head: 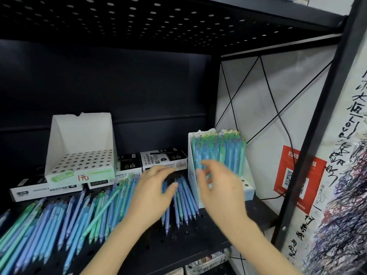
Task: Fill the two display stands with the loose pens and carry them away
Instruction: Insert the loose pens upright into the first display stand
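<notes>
Black perforated shelf point(210, 237), loose pens point(59, 221), left hand point(153, 195) spread open, right hand point(218, 187) blurred, grip unclear

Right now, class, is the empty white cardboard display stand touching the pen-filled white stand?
Apart. The head view shows the empty white cardboard display stand at left, the pen-filled white stand at right, black-and-white marker boxes between.

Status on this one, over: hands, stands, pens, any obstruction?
Left hand open over loose pens. Right hand blurred at right stand, grip unclear. Right stand mostly filled, left stand empty. Nothing in the way.
</notes>
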A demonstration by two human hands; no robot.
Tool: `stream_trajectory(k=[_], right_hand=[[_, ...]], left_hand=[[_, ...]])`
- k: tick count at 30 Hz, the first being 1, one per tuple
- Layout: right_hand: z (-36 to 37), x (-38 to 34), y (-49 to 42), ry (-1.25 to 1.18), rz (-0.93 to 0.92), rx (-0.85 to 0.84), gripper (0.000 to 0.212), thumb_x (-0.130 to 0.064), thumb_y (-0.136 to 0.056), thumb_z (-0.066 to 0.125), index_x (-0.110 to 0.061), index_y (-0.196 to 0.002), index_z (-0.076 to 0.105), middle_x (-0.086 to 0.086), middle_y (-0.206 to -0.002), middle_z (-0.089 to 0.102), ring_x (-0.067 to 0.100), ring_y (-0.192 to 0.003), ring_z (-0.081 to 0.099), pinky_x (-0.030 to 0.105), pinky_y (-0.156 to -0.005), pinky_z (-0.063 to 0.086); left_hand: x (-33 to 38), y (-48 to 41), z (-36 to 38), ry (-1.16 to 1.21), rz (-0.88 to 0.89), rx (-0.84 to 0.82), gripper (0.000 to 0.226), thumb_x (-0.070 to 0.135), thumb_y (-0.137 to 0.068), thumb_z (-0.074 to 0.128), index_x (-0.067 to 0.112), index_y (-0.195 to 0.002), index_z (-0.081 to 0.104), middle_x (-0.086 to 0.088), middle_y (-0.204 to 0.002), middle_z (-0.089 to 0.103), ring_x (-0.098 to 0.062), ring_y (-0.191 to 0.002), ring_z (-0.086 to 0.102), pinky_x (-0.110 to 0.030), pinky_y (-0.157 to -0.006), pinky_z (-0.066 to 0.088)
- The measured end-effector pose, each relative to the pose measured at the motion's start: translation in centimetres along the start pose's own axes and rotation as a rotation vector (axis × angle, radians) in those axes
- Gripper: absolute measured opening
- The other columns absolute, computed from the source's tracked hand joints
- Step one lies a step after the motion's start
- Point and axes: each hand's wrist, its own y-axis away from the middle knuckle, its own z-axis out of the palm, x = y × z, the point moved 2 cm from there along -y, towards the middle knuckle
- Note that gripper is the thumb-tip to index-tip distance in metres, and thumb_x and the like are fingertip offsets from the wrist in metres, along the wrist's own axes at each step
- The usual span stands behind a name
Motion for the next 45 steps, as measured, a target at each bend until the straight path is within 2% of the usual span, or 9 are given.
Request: stream_trajectory(k=[4, 7, 12, 14, 18, 25, 36, 42, 45], right_hand=[[3.6, -2.0, 1.7, 0.138, -0.003, -0.571, 0.046, -0.041, -0.099, 0.034, -0.009, -0.130, 0.044, 0.009, -0.117, 0.055, 0.025, -0.110, 0.047, 0.031, -0.093, 0.037], [5.7, -2.5, 2.0, 0.260, 0.024, -0.719, 0.058, -0.047, -0.098, 0.028, -0.007, -0.140, 0.031, 0.014, -0.132, 0.047, 0.030, -0.122, 0.038, 0.036, -0.103, 0.029], [9.0, -3.2, 1.4, 0.357, -0.007, -0.689, 0.083, -0.069, -0.087, 0.012, -0.008, -0.138, 0.033, 0.015, -0.128, 0.051, 0.031, -0.120, 0.042, 0.038, -0.099, 0.033], [10.3, -3.7, 1.4, 0.356, -0.009, -0.698, 0.081, -0.069, -0.087, 0.020, -0.008, -0.139, 0.032, 0.016, -0.128, 0.050, 0.032, -0.119, 0.042, 0.038, -0.101, 0.032], [11.4, -3.7, 1.3, 0.286, 0.061, -0.627, 0.081, -0.069, -0.085, 0.032, -0.009, -0.140, 0.034, 0.016, -0.129, 0.047, 0.032, -0.120, 0.040, 0.037, -0.099, 0.034], [11.6, -3.8, 2.0, 0.077, 0.039, -0.496, 0.072, -0.064, -0.084, 0.045, -0.012, -0.134, 0.046, 0.009, -0.122, 0.057, 0.026, -0.116, 0.047, 0.033, -0.094, 0.038], [11.4, -3.9, 1.9, -0.104, 0.100, -0.512, 0.056, -0.047, -0.085, 0.058, -0.022, -0.133, 0.047, -0.005, -0.080, 0.066, 0.013, -0.080, 0.062, 0.030, -0.071, 0.051], [11.2, -4.5, 1.3, -0.135, 0.154, -0.530, 0.058, -0.046, -0.084, 0.061, -0.023, -0.134, 0.044, -0.007, -0.105, 0.065, 0.015, -0.096, 0.061, 0.027, -0.073, 0.048], [11.4, -4.7, 0.9, -0.140, 0.215, -0.589, 0.057, -0.040, -0.084, 0.063, -0.021, -0.134, 0.045, -0.004, -0.107, 0.065, 0.016, -0.098, 0.061, 0.026, -0.073, 0.046]], left_hand=[[-3.2, 2.2, -3.8, -0.143, -0.031, 0.215, 0.022, 0.011, -0.083, 0.066, 0.015, -0.104, 0.070, 0.006, -0.104, 0.060, -0.018, -0.103, 0.053, -0.027, -0.088, 0.035], [-6.0, 3.8, -6.2, -0.255, -0.149, 0.225, 0.020, 0.010, -0.080, 0.069, 0.012, -0.099, 0.071, -0.004, -0.101, 0.064, -0.027, -0.098, 0.058, -0.033, -0.081, 0.039], [-8.7, 5.3, -7.5, -0.336, -0.405, -0.013, 0.054, 0.050, -0.086, 0.055, 0.022, -0.132, 0.049, -0.005, -0.137, 0.050, -0.023, -0.127, 0.045, -0.035, -0.098, 0.041], [-9.3, 5.4, -6.9, -0.230, -0.460, -0.102, 0.066, 0.058, -0.084, 0.051, 0.022, -0.138, 0.041, -0.003, -0.141, 0.046, -0.020, -0.128, 0.044, -0.033, -0.101, 0.040], [-9.4, 4.9, -5.3, -0.315, -0.417, -0.163, 0.076, 0.061, -0.083, 0.050, 0.019, -0.144, 0.033, -0.001, -0.144, 0.043, -0.021, -0.133, 0.036, -0.033, -0.108, 0.030], [-8.1, 2.5, -4.3, -0.221, -0.502, -0.167, 0.079, 0.051, -0.080, 0.063, 0.014, -0.143, 0.033, -0.006, -0.140, 0.047, -0.025, -0.129, 0.041, -0.036, -0.104, 0.038], [-7.2, 0.7, -3.6, -0.059, -0.569, -0.208, 0.061, 0.019, -0.080, 0.069, 0.007, -0.135, 0.045, -0.006, -0.134, 0.051, -0.019, -0.121, 0.049, -0.025, -0.097, 0.038], [-7.8, 0.6, -3.1, -0.018, -0.572, -0.172, 0.036, 0.021, -0.088, 0.062, 0.006, -0.120, 0.056, -0.005, -0.117, 0.058, -0.019, -0.109, 0.054, -0.022, -0.084, 0.039], [-8.1, 0.6, -2.9, -0.049, -0.550, -0.176, 0.010, 0.021, -0.093, 0.054, 0.018, -0.083, 0.056, 0.000, -0.086, 0.054, -0.019, -0.086, 0.053, -0.024, -0.068, 0.038]])
